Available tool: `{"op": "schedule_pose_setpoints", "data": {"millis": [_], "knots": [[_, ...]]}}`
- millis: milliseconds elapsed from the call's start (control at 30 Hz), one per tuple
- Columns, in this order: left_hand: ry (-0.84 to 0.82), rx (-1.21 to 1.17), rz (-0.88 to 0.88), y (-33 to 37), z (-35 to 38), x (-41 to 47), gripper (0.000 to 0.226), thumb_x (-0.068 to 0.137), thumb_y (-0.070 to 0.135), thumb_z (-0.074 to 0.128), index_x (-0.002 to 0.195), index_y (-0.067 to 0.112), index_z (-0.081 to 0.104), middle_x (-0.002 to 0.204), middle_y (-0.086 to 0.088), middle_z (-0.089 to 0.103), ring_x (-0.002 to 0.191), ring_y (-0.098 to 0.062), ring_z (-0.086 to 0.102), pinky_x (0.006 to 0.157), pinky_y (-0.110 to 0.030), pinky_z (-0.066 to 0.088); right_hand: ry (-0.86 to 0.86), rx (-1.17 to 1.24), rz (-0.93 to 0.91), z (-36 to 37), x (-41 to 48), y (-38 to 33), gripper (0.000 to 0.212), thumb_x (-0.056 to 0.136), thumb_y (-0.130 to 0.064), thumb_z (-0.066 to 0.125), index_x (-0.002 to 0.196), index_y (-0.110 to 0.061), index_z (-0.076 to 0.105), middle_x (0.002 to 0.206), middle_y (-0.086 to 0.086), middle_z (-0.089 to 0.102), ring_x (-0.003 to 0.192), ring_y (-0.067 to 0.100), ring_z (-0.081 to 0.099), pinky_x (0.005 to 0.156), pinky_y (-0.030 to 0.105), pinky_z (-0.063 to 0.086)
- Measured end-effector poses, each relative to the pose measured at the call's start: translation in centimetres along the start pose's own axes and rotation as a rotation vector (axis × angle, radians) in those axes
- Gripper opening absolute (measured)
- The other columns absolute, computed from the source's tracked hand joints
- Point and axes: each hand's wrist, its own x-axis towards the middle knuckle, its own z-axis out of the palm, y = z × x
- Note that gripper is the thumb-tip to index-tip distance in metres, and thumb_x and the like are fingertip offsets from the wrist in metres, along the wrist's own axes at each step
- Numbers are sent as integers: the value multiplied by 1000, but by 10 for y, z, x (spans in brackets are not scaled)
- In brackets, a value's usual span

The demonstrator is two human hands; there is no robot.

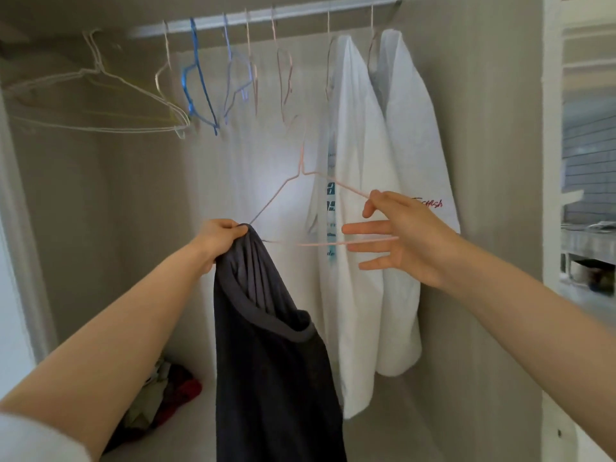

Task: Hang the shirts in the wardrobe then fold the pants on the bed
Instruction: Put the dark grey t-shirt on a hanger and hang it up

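Head view: I see the left hand (220, 238) gripping the dark shirt (273, 361), bunched at the left end of a pink hanger (276, 195). The shirt hangs down from that fist, in front of the open wardrobe (483, 161). Right hand (406, 238): thumb and forefinger pinch the hanger's right shoulder, other fingers spread straight. Hanger is below the rail (266, 15), not hooked. Two white shirts (353, 228) hang on the rail at right, bare hangers (200, 78) at left
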Motion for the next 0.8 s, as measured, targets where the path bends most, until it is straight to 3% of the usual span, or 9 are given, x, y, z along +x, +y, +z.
{"op": "schedule_pose_setpoints", "data": {"millis": [133, 300, 467, 600, 700, 800], "knots": [[40, 40, -43, -28, -15, 16, 17, 97, 25, 60, 86, 14, 65, 86, -8, 60, 71, -20, 53, 62, -27, 40, -141, 47, 81, -6, -12, 3, 23, 101, -38, 45, 94, -16, 48, 104, 18, 72, 94, 41, 70, 88, 60, 52], [87, 76, -101, -55, -32, 27, 14, 96, 29, 60, 101, 18, 66, 103, -9, 63, 89, -24, 54, 71, -30, 39, -200, 86, 100, -1, -16, 9, 23, 101, -36, 45, 93, -15, 50, 104, 25, 70, 97, 43, 68, 91, 60, 50], [89, 55, -133, -78, -43, 37, 19, 96, 27, 61, 108, 15, 69, 102, -9, 65, 84, -23, 56, 59, -23, 38, -227, 65, 93, 16, -7, 14, 24, 102, -34, 43, 91, -13, 51, 100, 28, 70, 94, 43, 69, 85, 56, 54], [131, 77, -106, -95, -56, 46, 26, 94, 23, 63, 111, 4, 71, 109, -14, 69, 93, -31, 65, 83, -36, 53, -237, 54, 92, 24, -3, 15, 25, 102, -33, 44, 92, -11, 52, 98, 30, 70, 91, 44, 69, 82, 55, 56], [87, 74, -68, -97, -57, 45, 20, 94, 24, 65, 99, 6, 73, 91, -11, 66, 73, -23, 59, 73, -29, 46, -265, 15, 95, 32, 0, 19, 25, 102, -33, 43, 94, -11, 52, 96, 30, 70, 90, 45, 69, 85, 56, 54], [27, 112, 36, -92, -51, 45, 24, 94, 25, 64, 88, 3, 72, 87, -10, 63, 80, -19, 54, 74, -30, 42, -273, 0, 85, 42, 8, 27, 24, 103, -33, 42, 98, -11, 51, 94, 31, 69, 88, 45, 70, 85, 54, 55]]}}
